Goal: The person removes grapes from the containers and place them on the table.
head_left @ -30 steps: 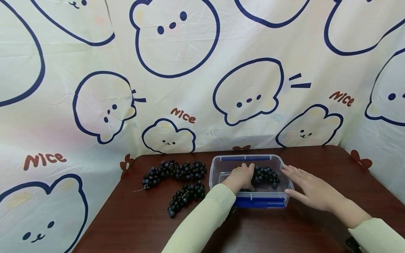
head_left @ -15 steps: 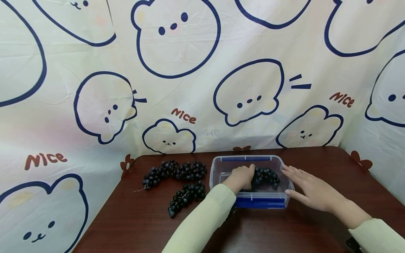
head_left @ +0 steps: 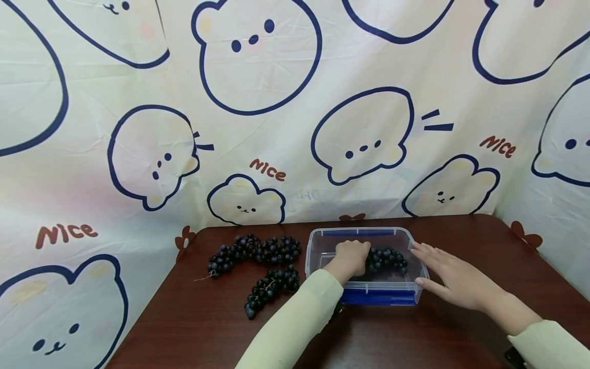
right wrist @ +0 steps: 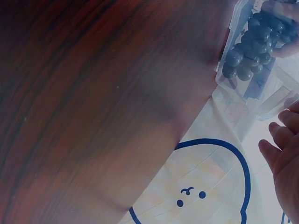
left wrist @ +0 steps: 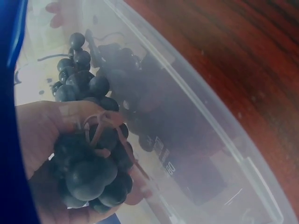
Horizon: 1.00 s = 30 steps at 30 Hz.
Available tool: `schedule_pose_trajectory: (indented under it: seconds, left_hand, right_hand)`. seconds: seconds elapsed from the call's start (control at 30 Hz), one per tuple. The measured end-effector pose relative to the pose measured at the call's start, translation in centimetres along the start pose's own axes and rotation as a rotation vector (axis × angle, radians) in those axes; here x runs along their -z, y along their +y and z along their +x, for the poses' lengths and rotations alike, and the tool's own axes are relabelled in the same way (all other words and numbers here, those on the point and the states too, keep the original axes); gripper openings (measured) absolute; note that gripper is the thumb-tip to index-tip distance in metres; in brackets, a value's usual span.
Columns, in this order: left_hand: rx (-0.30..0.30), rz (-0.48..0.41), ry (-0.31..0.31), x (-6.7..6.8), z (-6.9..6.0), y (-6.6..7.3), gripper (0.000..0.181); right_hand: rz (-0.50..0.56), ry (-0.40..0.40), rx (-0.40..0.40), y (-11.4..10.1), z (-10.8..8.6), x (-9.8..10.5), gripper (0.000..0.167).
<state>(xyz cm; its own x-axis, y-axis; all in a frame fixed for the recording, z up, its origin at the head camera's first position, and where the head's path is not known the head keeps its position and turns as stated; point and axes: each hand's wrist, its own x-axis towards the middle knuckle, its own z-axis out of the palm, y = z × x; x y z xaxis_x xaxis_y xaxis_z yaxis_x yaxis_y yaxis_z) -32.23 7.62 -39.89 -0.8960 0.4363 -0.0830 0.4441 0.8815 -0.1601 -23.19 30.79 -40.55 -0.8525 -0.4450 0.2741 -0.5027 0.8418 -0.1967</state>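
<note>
A clear plastic box (head_left: 378,285) with blue latches stands on the table, holding a bunch of dark grapes (head_left: 389,260) in its right half. My left hand (head_left: 351,258) reaches inside and grips the bunch's left end. In the left wrist view, the thumb and fingers of that hand (left wrist: 51,121) curl round the grapes (left wrist: 91,175), with a brown stem on top. My right hand (head_left: 456,277) rests against the box's right wall with its fingers straight; the right wrist view shows its fingertips (right wrist: 275,140) beside the box.
To the left of the box, more dark grapes (head_left: 253,249) lie on the brown table (head_left: 193,323), with a smaller bunch (head_left: 272,288) nearer the front. A printed curtain (head_left: 295,128) hangs right behind the table and along its sides.
The left hand's fingers have drawn in and curled down round the grapes in the box. My right hand and the box have hardly moved.
</note>
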Motion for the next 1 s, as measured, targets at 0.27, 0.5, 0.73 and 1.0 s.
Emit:
schedule_pose_trajectory:
  seconds: [0.27,0.5,0.73,1.0]
  left_hand:
    - [-0.018,0.084,0.091,0.2,-0.2,0.0,0.047]
    - [-0.039,0.116,0.173,0.2,-0.1,-0.2,0.049]
    - [-0.070,0.143,0.276,0.7,-0.4,-0.6,0.051]
    - [-0.117,0.165,0.467,1.1,-1.3,-1.3,0.053]
  right_hand:
    - [-0.004,0.009,0.006,0.2,0.0,-0.1,0.070]
    - [-0.013,0.012,0.011,0.2,0.1,-0.1,0.069]
    - [-0.015,0.011,0.008,0.1,0.0,-0.1,0.070]
    - [-0.017,0.006,0.005,0.0,0.0,-0.1,0.071]
